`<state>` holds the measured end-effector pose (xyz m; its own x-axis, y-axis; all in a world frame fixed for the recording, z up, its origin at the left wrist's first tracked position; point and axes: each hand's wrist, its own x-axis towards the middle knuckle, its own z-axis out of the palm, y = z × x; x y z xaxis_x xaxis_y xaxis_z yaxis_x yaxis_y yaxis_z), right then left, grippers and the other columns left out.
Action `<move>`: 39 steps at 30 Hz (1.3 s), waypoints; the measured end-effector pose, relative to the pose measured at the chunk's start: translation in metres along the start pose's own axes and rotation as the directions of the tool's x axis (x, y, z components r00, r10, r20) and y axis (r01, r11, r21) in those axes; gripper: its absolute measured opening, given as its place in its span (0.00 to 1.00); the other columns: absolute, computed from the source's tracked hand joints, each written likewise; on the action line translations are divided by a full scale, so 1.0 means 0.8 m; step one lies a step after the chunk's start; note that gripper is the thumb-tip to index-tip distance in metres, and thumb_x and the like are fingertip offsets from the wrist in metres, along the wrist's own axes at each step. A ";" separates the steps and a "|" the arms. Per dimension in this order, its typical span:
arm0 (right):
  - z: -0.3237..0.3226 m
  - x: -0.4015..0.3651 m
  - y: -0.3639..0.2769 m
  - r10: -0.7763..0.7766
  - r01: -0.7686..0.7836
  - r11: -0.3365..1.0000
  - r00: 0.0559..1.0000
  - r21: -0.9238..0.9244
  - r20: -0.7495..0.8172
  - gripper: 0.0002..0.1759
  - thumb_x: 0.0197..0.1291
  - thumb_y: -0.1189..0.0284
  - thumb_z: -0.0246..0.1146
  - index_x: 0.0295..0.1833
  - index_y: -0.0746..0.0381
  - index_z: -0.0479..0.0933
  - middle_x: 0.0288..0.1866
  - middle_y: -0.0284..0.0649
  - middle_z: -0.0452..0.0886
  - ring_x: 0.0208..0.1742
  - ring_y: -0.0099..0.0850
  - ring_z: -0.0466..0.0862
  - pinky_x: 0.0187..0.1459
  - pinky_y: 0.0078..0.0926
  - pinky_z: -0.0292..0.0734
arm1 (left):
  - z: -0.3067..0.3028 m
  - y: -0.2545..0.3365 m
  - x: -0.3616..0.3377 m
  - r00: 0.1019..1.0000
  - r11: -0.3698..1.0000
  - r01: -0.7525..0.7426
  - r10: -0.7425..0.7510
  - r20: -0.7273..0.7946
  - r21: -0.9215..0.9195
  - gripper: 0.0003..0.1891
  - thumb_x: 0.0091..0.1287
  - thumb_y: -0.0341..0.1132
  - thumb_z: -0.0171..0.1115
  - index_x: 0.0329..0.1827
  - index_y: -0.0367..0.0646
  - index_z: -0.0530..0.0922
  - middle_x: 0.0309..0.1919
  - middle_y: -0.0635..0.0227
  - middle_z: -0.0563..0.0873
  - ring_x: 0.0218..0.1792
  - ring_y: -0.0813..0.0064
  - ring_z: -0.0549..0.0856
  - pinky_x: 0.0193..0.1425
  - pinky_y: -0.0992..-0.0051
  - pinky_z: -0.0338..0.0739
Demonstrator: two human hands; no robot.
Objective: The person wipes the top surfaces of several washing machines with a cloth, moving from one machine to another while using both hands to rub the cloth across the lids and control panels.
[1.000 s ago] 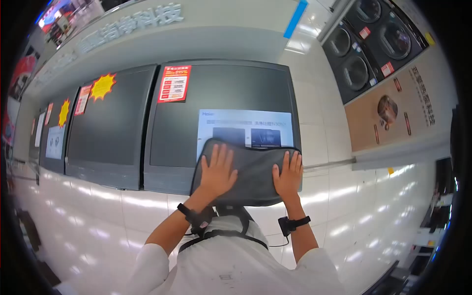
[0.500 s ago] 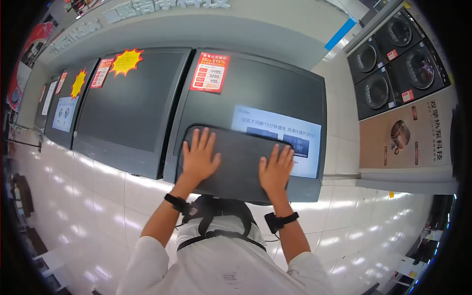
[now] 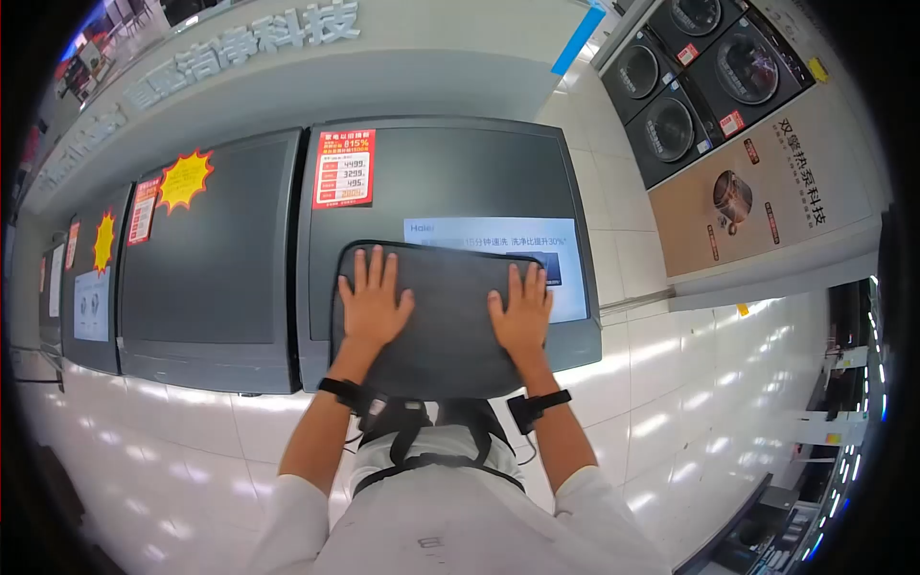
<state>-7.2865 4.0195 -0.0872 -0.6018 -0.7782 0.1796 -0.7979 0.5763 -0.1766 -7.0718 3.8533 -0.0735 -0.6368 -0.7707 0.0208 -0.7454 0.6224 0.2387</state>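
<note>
A dark grey, flat rectangular case with black piped edges (image 3: 446, 335) lies on top of a dark grey appliance (image 3: 470, 168), near its front edge and against my body. My left hand (image 3: 376, 311) is laid flat on the left part of the case, fingers spread. On its right part my right hand (image 3: 522, 314) also lies flat, fingers stretched forward. Neither hand grips anything. The case partly covers a white and blue Haier label (image 3: 575, 287) on the appliance. Black bands with small units sit on both wrists; whatever the case may contain is hidden.
To the left stands another dark appliance (image 3: 216, 278) with a yellow starburst tag (image 3: 184, 181). A red price card (image 3: 344, 170) lies at the back of the nearest one. Front-loading machines (image 3: 668, 129) are stacked at the right above a brown poster (image 3: 738, 196).
The view has turned, so the appliances and the right-hand display appear shifted left. The case now looks more level. Both hands stay flat on it.
</note>
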 end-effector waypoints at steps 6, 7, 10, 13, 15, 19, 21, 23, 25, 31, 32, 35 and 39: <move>-0.012 0.026 0.095 -0.041 0.041 0.999 0.998 -0.003 0.053 0.35 0.74 0.52 0.54 0.80 0.58 0.66 0.83 0.59 0.59 0.86 0.55 0.55 0.79 0.63 0.48 | 0.023 0.082 0.012 1.000 0.998 -0.001 0.001 0.002 -0.068 0.38 0.71 0.54 0.54 0.82 0.45 0.63 0.85 0.56 0.56 0.85 0.47 0.50 0.77 0.28 0.51; -0.013 0.032 0.110 -0.061 0.061 0.998 0.997 -0.002 0.057 0.35 0.75 0.52 0.54 0.80 0.58 0.66 0.83 0.59 0.59 0.86 0.55 0.55 0.80 0.63 0.48 | 0.027 0.094 0.012 1.000 0.997 0.006 -0.006 -0.002 -0.079 0.39 0.72 0.54 0.54 0.82 0.44 0.63 0.85 0.56 0.56 0.85 0.46 0.49 0.77 0.28 0.51; -0.012 0.048 0.151 -0.144 0.145 0.989 0.987 -0.006 0.073 0.35 0.76 0.54 0.52 0.80 0.61 0.65 0.84 0.60 0.58 0.86 0.55 0.54 0.81 0.58 0.49 | 0.031 0.127 0.015 0.999 0.993 0.041 -0.039 0.018 -0.114 0.40 0.71 0.54 0.54 0.83 0.43 0.62 0.85 0.53 0.55 0.85 0.44 0.49 0.77 0.27 0.50; -0.012 0.067 0.165 -0.205 0.208 0.977 0.977 -0.051 0.066 0.34 0.76 0.56 0.51 0.79 0.66 0.66 0.83 0.60 0.59 0.85 0.57 0.56 0.81 0.56 0.50 | 0.030 0.144 0.022 0.997 0.988 0.082 -0.080 0.019 -0.130 0.39 0.71 0.53 0.55 0.82 0.43 0.62 0.85 0.53 0.56 0.85 0.43 0.48 0.77 0.27 0.50; -0.008 0.068 0.162 -0.224 0.226 0.971 0.974 -0.073 0.032 0.34 0.76 0.57 0.52 0.78 0.68 0.66 0.83 0.61 0.60 0.84 0.57 0.57 0.81 0.57 0.52 | 0.030 0.143 0.019 0.997 0.985 0.080 -0.082 -0.006 -0.151 0.39 0.71 0.53 0.56 0.82 0.42 0.63 0.84 0.53 0.56 0.85 0.43 0.48 0.77 0.27 0.50; -0.007 0.066 0.161 -0.290 0.289 0.953 0.957 -0.094 0.000 0.32 0.74 0.62 0.52 0.75 0.72 0.68 0.82 0.59 0.62 0.84 0.55 0.60 0.80 0.56 0.55 | 0.038 0.140 0.019 0.997 0.990 0.073 -0.075 -0.013 -0.124 0.39 0.71 0.54 0.57 0.82 0.46 0.64 0.84 0.55 0.57 0.85 0.46 0.50 0.77 0.30 0.53; -0.004 0.065 0.169 -0.345 0.345 0.938 0.938 0.009 0.015 0.32 0.73 0.63 0.52 0.75 0.73 0.68 0.82 0.58 0.63 0.84 0.52 0.60 0.80 0.56 0.55 | 0.035 0.135 0.021 0.997 0.985 0.070 -0.072 -0.005 -0.159 0.39 0.70 0.55 0.58 0.82 0.47 0.63 0.85 0.57 0.57 0.85 0.47 0.50 0.77 0.31 0.53; -0.002 0.061 0.168 -0.311 0.310 0.948 0.951 0.065 -0.007 0.31 0.72 0.64 0.52 0.74 0.72 0.69 0.81 0.57 0.65 0.84 0.51 0.61 0.80 0.55 0.55 | 0.032 0.130 0.016 0.997 0.982 0.076 -0.076 0.006 -0.172 0.40 0.70 0.56 0.58 0.82 0.48 0.63 0.85 0.59 0.57 0.85 0.49 0.50 0.78 0.31 0.53; -0.002 0.067 0.158 -0.278 0.279 0.957 0.960 0.073 -0.028 0.31 0.71 0.65 0.53 0.74 0.71 0.70 0.80 0.56 0.67 0.83 0.50 0.62 0.80 0.55 0.56 | 0.027 0.123 0.017 0.996 0.984 0.086 -0.086 0.005 -0.156 0.40 0.69 0.56 0.59 0.82 0.49 0.64 0.85 0.60 0.57 0.86 0.50 0.51 0.78 0.32 0.54; -0.004 0.060 0.121 -0.193 0.194 0.981 0.981 0.013 -0.030 0.33 0.69 0.64 0.55 0.76 0.68 0.69 0.81 0.53 0.67 0.83 0.49 0.63 0.79 0.55 0.56 | 0.011 0.099 0.014 0.996 0.991 0.085 -0.083 0.021 -0.101 0.40 0.68 0.57 0.61 0.82 0.53 0.65 0.84 0.60 0.58 0.85 0.49 0.52 0.77 0.31 0.55; 0.000 0.056 0.111 -0.173 0.174 0.985 0.984 0.012 -0.039 0.33 0.69 0.64 0.55 0.76 0.68 0.69 0.81 0.53 0.66 0.83 0.49 0.63 0.79 0.55 0.56 | 0.008 0.093 0.012 0.996 0.993 0.082 -0.080 0.024 -0.088 0.40 0.68 0.57 0.61 0.82 0.53 0.65 0.84 0.60 0.59 0.85 0.48 0.53 0.77 0.30 0.55; 0.004 0.060 0.074 -0.163 0.164 0.986 0.985 0.010 -0.058 0.33 0.67 0.63 0.57 0.74 0.69 0.70 0.80 0.53 0.67 0.82 0.51 0.64 0.79 0.57 0.56 | -0.001 0.065 0.010 0.995 0.993 0.103 -0.103 0.004 -0.055 0.39 0.68 0.57 0.61 0.82 0.54 0.66 0.84 0.60 0.59 0.84 0.48 0.54 0.76 0.30 0.56; 0.013 0.058 0.009 -0.195 0.198 0.980 0.978 0.031 -0.078 0.34 0.66 0.63 0.58 0.74 0.70 0.71 0.80 0.53 0.68 0.81 0.51 0.65 0.78 0.57 0.57 | -0.011 0.006 -0.001 0.989 0.990 0.141 -0.141 -0.038 -0.014 0.39 0.67 0.57 0.62 0.81 0.54 0.67 0.84 0.60 0.60 0.84 0.48 0.54 0.76 0.31 0.57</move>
<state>-7.3194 3.9850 -0.0899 -0.4356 -0.8538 0.2851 -0.8997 0.4030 -0.1678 -7.0728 3.8558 -0.0636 -0.5171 -0.8556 0.0241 -0.8249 0.5057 0.2527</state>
